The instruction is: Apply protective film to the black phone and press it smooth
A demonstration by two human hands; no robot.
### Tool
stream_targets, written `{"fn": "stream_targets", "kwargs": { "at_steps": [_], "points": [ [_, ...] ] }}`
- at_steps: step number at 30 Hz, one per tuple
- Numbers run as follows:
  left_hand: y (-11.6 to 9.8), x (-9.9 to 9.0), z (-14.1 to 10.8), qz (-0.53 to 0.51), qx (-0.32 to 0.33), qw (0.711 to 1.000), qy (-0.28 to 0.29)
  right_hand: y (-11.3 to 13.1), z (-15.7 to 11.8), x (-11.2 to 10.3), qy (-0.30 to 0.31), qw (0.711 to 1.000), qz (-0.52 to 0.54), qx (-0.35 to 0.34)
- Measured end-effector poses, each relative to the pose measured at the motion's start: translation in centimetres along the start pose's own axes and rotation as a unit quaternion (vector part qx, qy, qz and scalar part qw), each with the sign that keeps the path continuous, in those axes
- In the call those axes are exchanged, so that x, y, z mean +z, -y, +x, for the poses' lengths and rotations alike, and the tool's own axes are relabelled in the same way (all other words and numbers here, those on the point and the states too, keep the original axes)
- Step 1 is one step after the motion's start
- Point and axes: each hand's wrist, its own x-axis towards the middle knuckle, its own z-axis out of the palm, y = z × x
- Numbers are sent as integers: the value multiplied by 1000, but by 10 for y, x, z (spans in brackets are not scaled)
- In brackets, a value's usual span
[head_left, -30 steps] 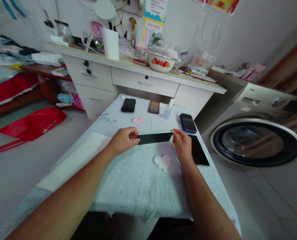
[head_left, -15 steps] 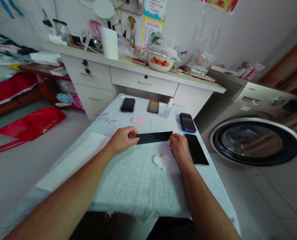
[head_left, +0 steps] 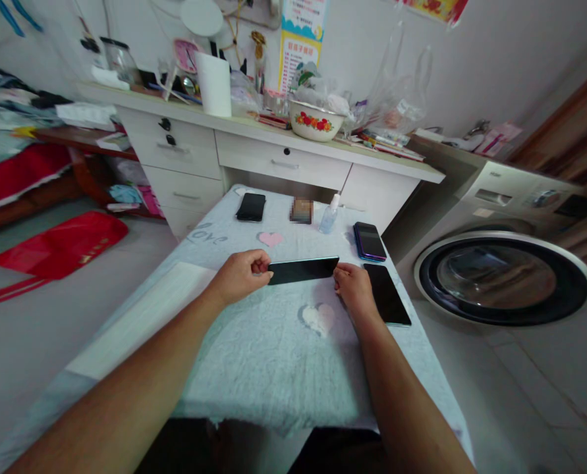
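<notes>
Two hands on one dark phone [head_left: 303, 270], one at each short end, low over the middle of the worktop [head_left: 253, 368]. Far left on the floor: red bag [head_left: 51, 247], flat. Next, a pale board [head_left: 139, 316] along the left edge of the worktop cloth. Then the left hand [head_left: 238, 276], curled like a fist, its grip clamped on the left end of the dark phone. Phone held level, long side across, screen dark. Cannot tell whether touching the cloth or just above it. Below it, a pale heart patch [head_left: 317, 317] on the cloth. Then the right hand [head_left: 355, 289], fingertips pinched on the right end of the phone, grip shut on it. Just beside that hand, a black phone [head_left: 387, 303] flat on the cloth. Behind that, a purple phone [head_left: 369, 240]. Further back, from left to right: small black phone [head_left: 251, 206], pink heart [head_left: 271, 238], little clear bottle [head_left: 329, 216]. Behind all of that, a white desk with a flowered bowl [head_left: 317, 120]. Far right, a washing machine [head_left: 505, 263] with a round dark door.
</notes>
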Motion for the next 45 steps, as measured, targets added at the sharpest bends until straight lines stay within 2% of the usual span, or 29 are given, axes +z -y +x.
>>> {"fn": "stream_targets", "kwargs": {
  "at_steps": [6, 10, 16, 23, 34, 45],
  "points": [
    [-1, 0, 0, 5, -3, 1000, 1, 7, -1, -1, -35, 993, 115, 6],
    [0, 0, -1, 5, -4, 1000, -1, 14, -3, -1, -55, 989, 138, -19],
    [-1, -1, 0, 8, -1, 1000, 3, 21, -7, -2, -77, 990, 108, -41],
    [-1, -1, 0, 1, -5, 1000, 3, 13, -4, 0, -78, 994, 64, -49],
    [-1, 0, 0, -1, -6, 1000, 4, 0, -2, 3, -35, 999, -2, -30],
    [-1, 0, 0, -2, -10, 1000, -1, 5, -4, 2, 8, 999, -42, 10]
  ]
}}
